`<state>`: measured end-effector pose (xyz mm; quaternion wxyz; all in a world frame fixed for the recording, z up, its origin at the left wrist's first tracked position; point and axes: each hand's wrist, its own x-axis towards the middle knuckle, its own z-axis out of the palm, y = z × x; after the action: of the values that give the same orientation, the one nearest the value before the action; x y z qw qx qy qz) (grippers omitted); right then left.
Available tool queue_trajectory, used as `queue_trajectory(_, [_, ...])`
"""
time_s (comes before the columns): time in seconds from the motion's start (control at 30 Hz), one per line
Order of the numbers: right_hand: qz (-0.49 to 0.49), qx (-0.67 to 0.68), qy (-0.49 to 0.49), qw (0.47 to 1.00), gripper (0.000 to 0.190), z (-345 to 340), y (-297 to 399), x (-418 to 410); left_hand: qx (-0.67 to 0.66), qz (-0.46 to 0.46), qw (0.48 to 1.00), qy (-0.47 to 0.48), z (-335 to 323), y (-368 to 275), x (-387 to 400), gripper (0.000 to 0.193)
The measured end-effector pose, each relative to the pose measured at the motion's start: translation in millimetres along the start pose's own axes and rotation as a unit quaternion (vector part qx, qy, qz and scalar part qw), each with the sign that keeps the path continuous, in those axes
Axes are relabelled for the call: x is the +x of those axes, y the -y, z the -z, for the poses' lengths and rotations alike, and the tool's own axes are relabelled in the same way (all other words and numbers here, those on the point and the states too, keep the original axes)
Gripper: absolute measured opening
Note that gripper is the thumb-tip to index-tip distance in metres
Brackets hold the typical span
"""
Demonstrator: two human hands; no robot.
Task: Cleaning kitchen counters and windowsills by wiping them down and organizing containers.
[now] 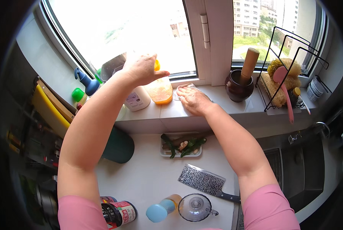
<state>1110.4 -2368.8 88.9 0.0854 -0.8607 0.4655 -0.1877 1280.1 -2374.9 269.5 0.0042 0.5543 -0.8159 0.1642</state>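
My left hand (141,69) is at the top of a clear plastic bottle (160,90) with orange contents, on the tiled windowsill. Its yellow cap (157,65) shows between my thumb and fingers; the rest of the grip is hidden behind the hand. A white jug (137,99) with a printed label stands just left of that bottle, partly behind my forearm. To the right, my right hand (195,100) presses a white cloth (185,87) against the sill, fingers spread over it.
A dark mortar (239,87) with a wooden pestle (249,64) and a black wire rack (270,100) occupy the sill's right. On the counter lie a tray (162,153) of green peppers, a cleaver (201,179), a glass cup (195,207) and a blue-capped bottle (160,211). The sink (312,166) is right.
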Motion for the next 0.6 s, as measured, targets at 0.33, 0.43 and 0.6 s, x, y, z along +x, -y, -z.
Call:
queue_trajectory(0.33, [0.063, -0.007, 0.065, 0.996, 0.047, 12, -8, -21, -0.028, -0.024, 0.998, 0.041, -1, 5, -24, 0.064])
queue_trajectory(0.43, [0.064, 0.011, 0.103, 0.993, 0.049, 11, 5, 2, -0.002, -0.094, 0.993, -0.065, 23, 11, -57, 0.059])
queue_trajectory(0.6, [0.122, 0.014, 0.072, 0.990, 0.050, -36, 27, 58, -0.048, -0.096, 0.994, -0.017, 83, 26, -110, 0.058])
